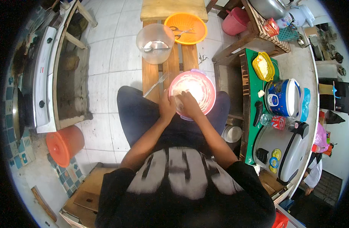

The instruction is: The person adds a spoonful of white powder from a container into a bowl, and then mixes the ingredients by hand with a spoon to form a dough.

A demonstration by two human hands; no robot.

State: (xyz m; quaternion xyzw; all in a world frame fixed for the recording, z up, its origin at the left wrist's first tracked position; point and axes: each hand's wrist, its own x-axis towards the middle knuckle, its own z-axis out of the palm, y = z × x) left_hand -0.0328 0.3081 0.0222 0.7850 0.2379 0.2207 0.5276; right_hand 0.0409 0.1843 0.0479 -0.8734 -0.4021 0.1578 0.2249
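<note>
A pink bowl (211, 91) sits at my lap against the front end of the wooden bench, pale floury dough (192, 86) smeared around its inside. My left hand (167, 105) is closed on the bowl's left rim. Inside the bowl, my right hand (188, 103) has its fingers curled down into the dough at the near left side; the fingertips are hidden. Left of the bowl, a metal fork (157, 84) lies on the bench. Beyond it stands a translucent tub (144, 39) with a spoon (156, 49) and some white powder inside.
An orange basket (201, 35) holding scissors (182, 32) stands behind the tub. At right, a green-topped table (249, 81) carries a yellow basket (270, 68), a blue rice cooker (282, 97) and a large grey cooker (277, 140). A gas stove (44, 83) and an orange bucket (66, 142) are at left.
</note>
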